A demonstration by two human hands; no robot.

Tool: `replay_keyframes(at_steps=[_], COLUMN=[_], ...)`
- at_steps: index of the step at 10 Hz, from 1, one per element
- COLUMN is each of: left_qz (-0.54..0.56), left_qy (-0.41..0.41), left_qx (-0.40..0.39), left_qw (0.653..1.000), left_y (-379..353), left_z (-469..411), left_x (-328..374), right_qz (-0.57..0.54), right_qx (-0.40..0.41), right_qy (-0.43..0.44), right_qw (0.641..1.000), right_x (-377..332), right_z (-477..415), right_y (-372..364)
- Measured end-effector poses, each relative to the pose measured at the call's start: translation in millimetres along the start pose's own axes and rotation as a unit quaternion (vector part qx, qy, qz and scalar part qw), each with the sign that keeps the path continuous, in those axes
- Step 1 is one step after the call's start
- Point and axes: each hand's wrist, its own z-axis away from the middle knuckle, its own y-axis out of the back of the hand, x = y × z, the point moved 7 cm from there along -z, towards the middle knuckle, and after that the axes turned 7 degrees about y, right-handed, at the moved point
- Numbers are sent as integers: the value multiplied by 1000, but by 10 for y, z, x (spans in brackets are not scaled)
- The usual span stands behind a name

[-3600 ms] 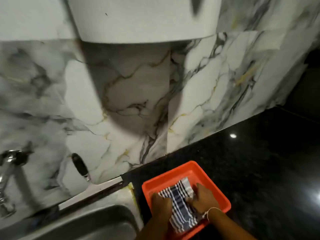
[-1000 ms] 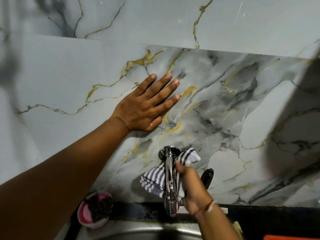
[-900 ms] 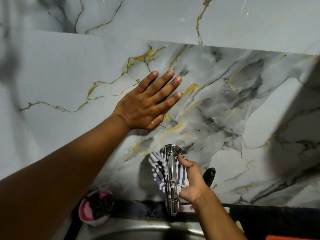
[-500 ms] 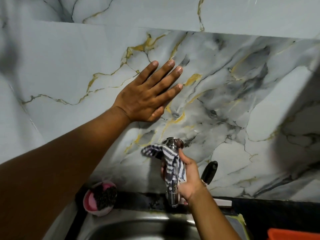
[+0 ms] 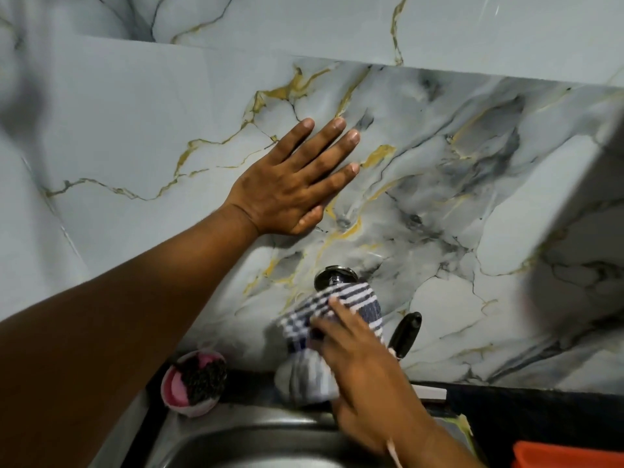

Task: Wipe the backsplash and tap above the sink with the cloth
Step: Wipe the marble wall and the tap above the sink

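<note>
The marble backsplash (image 5: 456, 184) with gold and grey veins fills the view. My left hand (image 5: 297, 180) lies flat on it, fingers spread, holding nothing. Below it the chrome tap (image 5: 334, 278) sticks out of the wall; only its round base shows. The blue-and-white striped cloth (image 5: 331, 332) is wrapped over the tap's body and spout. My right hand (image 5: 361, 369) grips the cloth around the tap, blurred by motion. The steel sink (image 5: 256, 440) lies under the tap.
A pink bowl with a dark scrubber (image 5: 196, 380) sits on the ledge left of the tap. A black handle (image 5: 407, 332) leans on the wall right of the tap. An orange tray (image 5: 570, 456) shows at the bottom right corner on the black counter (image 5: 526, 417).
My right hand has gone from holding the cloth beside the tap to wrapping it over the whole tap body and sliding down. My left hand has stayed flat on the wall.
</note>
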Motion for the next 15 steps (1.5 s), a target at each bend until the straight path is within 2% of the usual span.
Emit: replay_keyframes(at_steps=[1,3,4,5,6,7,8,9,10,11,12,13,14,15], left_qz=[1,1,7,9,15,13,16,12,13,18,11,10,13,9], left_qy=[0,1,-2,-1,1,3,2,-1,0,1,0,1,2,3], left_qx=[-10,-4,-4,-4,-7,-10,-5,0,4,-4,-8,-9,-9,-10], left_qw=[1000,1000,1000,1000,1000,1000,1000,1000,1000,1000,1000,1000,1000,1000], left_y=[3,19,1,1,1,-11,0,1,-2,-4,-6,14,6,-3], left_z=[-2,3,-2,-1,8,9,0,1,6,2,10,9,4,5], left_x=[12,-7,21,7,11,6,3,2,1,10,3,1,16,-5], right_qz=[123,77,123,155,-300,-703,-784,-832,-836,-842,-843,-826,-709,-502], right_qx=[-131,-132,-179,-80,37,211,126,85,64,57,83,151,131,203], right_qy=[152,17,108,166,-159,-395,-431,-398,-376,-361,-394,-430,-484,-498], right_qw=[972,988,970,971,940,552,427,377,394,396,358,332,495,677], right_x=[-144,76,-44,-120,9,311,556,473,382,433,480,492,466,436], right_z=[264,-424,151,556,288,180,-229,-123,245,272,-59,-41,345,361], right_y=[-145,167,-99,-147,-250,-335,-467,-561,-847,-818,-739,-731,-702,-379])
